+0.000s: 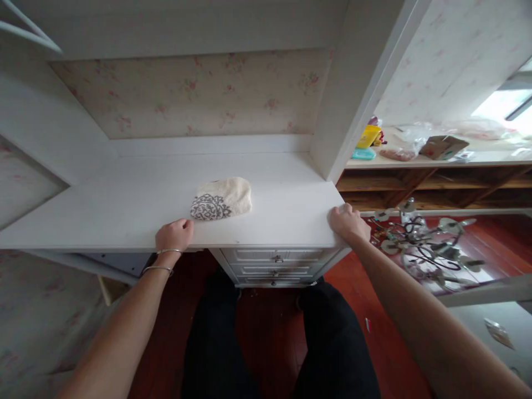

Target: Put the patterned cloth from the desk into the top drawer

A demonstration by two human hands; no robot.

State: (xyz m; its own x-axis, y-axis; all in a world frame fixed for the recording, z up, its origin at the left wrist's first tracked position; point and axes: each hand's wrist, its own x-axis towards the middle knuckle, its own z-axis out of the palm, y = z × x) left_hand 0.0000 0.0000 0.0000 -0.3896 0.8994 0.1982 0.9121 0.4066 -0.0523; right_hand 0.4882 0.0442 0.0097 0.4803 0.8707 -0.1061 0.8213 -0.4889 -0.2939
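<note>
Head view: white desk (124, 210) spans the frame; both hands curl over its front edge, as if gripping it, left hand (173, 235) beside the folded cloth (222, 198), right hand (348, 221) at the right corner.

Soft, even daylight fills the room, brightest at the blown-out window (505, 108) on the upper right. The white counter (124, 205) shows only faint shadows. Wide-angle distortion bends straight lines near the edges, and the lower corners look smeared and soft.
</note>
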